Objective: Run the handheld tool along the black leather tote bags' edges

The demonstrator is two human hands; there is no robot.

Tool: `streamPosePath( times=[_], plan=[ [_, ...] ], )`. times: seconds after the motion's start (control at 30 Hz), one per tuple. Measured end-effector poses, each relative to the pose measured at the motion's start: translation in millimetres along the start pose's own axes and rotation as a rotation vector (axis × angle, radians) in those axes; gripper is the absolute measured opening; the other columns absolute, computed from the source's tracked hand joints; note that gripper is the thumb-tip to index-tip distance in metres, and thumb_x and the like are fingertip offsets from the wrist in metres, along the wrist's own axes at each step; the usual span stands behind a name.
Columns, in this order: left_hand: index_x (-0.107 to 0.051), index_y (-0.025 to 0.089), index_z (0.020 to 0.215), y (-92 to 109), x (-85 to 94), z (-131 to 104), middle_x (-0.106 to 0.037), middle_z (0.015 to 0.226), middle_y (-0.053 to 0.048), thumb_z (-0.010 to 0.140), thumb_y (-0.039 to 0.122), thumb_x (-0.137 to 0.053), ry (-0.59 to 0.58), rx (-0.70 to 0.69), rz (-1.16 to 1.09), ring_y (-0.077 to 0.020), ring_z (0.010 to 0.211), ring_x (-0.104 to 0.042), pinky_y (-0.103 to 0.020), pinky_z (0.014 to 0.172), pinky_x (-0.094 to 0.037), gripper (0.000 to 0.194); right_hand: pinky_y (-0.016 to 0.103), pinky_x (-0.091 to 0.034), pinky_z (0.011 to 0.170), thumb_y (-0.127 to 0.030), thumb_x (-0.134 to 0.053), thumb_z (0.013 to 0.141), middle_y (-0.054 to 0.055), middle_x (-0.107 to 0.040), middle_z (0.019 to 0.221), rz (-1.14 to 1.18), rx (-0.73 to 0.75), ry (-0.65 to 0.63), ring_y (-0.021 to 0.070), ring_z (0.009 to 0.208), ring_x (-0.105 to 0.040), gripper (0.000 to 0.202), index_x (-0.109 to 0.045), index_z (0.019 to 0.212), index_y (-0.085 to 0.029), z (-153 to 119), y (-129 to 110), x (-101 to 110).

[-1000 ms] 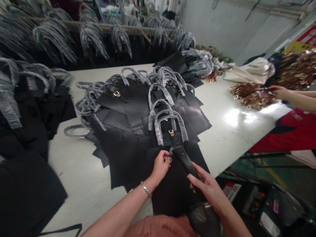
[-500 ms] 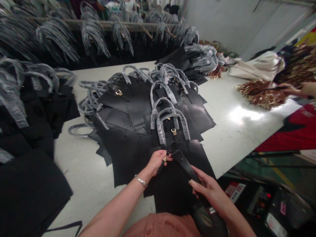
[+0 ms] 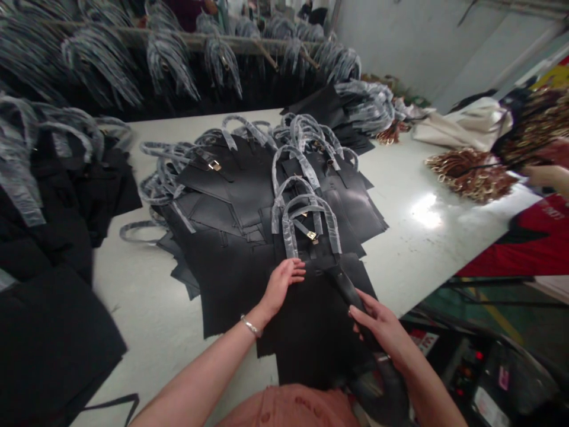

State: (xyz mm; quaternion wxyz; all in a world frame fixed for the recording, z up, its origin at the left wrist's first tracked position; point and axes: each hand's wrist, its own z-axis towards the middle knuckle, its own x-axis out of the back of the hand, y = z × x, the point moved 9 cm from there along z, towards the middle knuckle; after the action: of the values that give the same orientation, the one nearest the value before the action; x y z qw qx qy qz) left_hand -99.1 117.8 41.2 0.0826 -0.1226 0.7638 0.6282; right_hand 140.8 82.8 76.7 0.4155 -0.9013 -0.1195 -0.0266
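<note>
My left hand (image 3: 284, 283) lies over a black bag panel (image 3: 311, 320) in front of me, its fingers stretched out and holding nothing. Its fingertips are close to the base of a plastic-wrapped bag handle (image 3: 290, 240). A gold buckle (image 3: 312, 236) on a short dark strap sits between the arms of that handle. My right hand (image 3: 373, 323) is closed round a long black strap-like piece (image 3: 344, 284). The far end of this piece rests over the panel; its near part, blurred, hangs down toward my lap.
Black bag panels with wrapped handles (image 3: 249, 196) overlap across the white table (image 3: 400, 255). More dark panels (image 3: 48, 338) lie at left. Wrapped handles hang from a rail (image 3: 178, 41) behind. At right, another person's hand (image 3: 544, 175) is beside brown straps with gold hooks (image 3: 471, 174).
My left hand has let go of a small gold fitting, and its fingers have straightened. My right hand, still on the black strap, has shifted slightly right. The other person's hand has moved right.
</note>
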Motion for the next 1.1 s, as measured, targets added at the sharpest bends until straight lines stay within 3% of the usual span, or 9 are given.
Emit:
streamPosePath(
  times=[0.07,0.13,0.23,0.33,0.43,0.53,0.7,0.9,1.1],
  plan=[
    [-0.066,0.018,0.114,-9,-10.6,-16,-0.066,0.122,-0.013,0.093,0.037,-0.055,-0.081,-0.122,0.415,-0.0282,0.116,-0.06,-0.048,0.103,-0.046,0.031,0.024,-0.044,0.047,-0.046,-0.078,0.068,-0.002,-0.065,0.074,-0.022,-0.024,-0.038,0.0129,0.054,-0.056,0.079,-0.051,0.136,-0.019,3,8,-4],
    [-0.066,0.02,0.118,-24,-27.4,-35,-0.062,0.131,-0.011,0.089,0.024,-0.06,-0.209,-0.252,0.741,-0.0283,0.13,-0.05,-0.049,0.113,-0.034,0.03,0.024,-0.044,0.047,-0.045,-0.076,0.07,-0.002,-0.065,0.073,-0.039,-0.033,-0.06,0.0126,0.054,-0.055,0.076,-0.051,0.136,-0.018,9,13,-10],
    [-0.058,0.019,0.13,-44,-44.3,-56,-0.055,0.141,-0.011,0.091,0.013,-0.052,-0.349,-0.395,0.988,-0.0247,0.138,-0.042,-0.049,0.119,-0.025,0.04,0.024,-0.045,0.047,-0.044,-0.075,0.071,-0.001,-0.066,0.074,-0.033,-0.025,-0.073,0.0129,0.054,-0.056,0.072,-0.053,0.135,-0.018,20,12,-21],
    [-0.054,0.015,0.135,-54,-48.5,-64,-0.054,0.142,-0.013,0.095,0.012,-0.045,-0.38,-0.501,1.12,-0.0226,0.139,-0.041,-0.048,0.12,-0.026,0.041,0.026,-0.046,0.049,-0.046,-0.075,0.069,0.0,-0.066,0.076,-0.018,0.056,-0.013,0.0139,0.055,-0.056,0.076,-0.053,0.136,-0.016,26,0,-27],
    [-0.055,0.011,0.132,-64,-50.8,-70,-0.056,0.14,-0.014,0.094,0.01,-0.045,-0.418,-0.604,1.213,-0.0226,0.138,-0.043,-0.045,0.118,-0.032,0.039,0.028,-0.047,0.051,-0.047,-0.076,0.068,0.001,-0.068,0.077,-0.053,0.13,-0.025,0.0151,0.057,-0.056,0.082,-0.051,0.139,-0.014,23,-10,-34],
    [-0.054,0.009,0.132,-73,-51.3,-76,-0.054,0.141,-0.014,0.092,0.008,-0.047,-0.446,-0.653,1.267,-0.0233,0.139,-0.042,-0.044,0.117,-0.034,0.041,0.027,-0.047,0.049,-0.046,-0.074,0.07,-0.001,-0.066,0.074,-0.114,0.081,-0.132,0.0146,0.057,-0.056,0.08,-0.051,0.139,-0.014,17,-5,-41],
    [-0.055,0.01,0.133,-75,-50.7,-78,-0.055,0.141,-0.012,0.093,0.01,-0.046,-0.423,-0.652,1.248,-0.0214,0.137,-0.044,-0.042,0.117,-0.035,0.04,0.025,-0.046,0.048,-0.045,-0.071,0.073,-0.001,-0.066,0.079,-0.182,0.045,-0.194,0.0129,0.055,-0.056,0.075,-0.05,0.139,-0.017,19,-1,-44],
    [-0.056,0.011,0.131,-73,-50.2,-78,-0.057,0.139,-0.012,0.095,0.013,-0.045,-0.393,-0.638,1.212,-0.0212,0.135,-0.046,-0.042,0.116,-0.036,0.037,0.025,-0.047,0.047,-0.044,-0.07,0.073,0.001,-0.069,0.081,-0.231,0.055,-0.237,0.0133,0.054,-0.056,0.073,-0.051,0.138,-0.017,29,-8,-63],
    [-0.056,0.013,0.13,-64,-51.5,-77,-0.061,0.133,-0.011,0.096,0.014,-0.044,-0.407,-0.601,1.176,-0.02,0.132,-0.049,-0.042,0.115,-0.037,0.036,0.025,-0.048,0.048,-0.041,-0.068,0.077,0.002,-0.069,0.082,-0.297,0.099,-0.316,0.0139,0.056,-0.057,0.07,-0.052,0.14,-0.016,23,-6,-75]
  ],
)
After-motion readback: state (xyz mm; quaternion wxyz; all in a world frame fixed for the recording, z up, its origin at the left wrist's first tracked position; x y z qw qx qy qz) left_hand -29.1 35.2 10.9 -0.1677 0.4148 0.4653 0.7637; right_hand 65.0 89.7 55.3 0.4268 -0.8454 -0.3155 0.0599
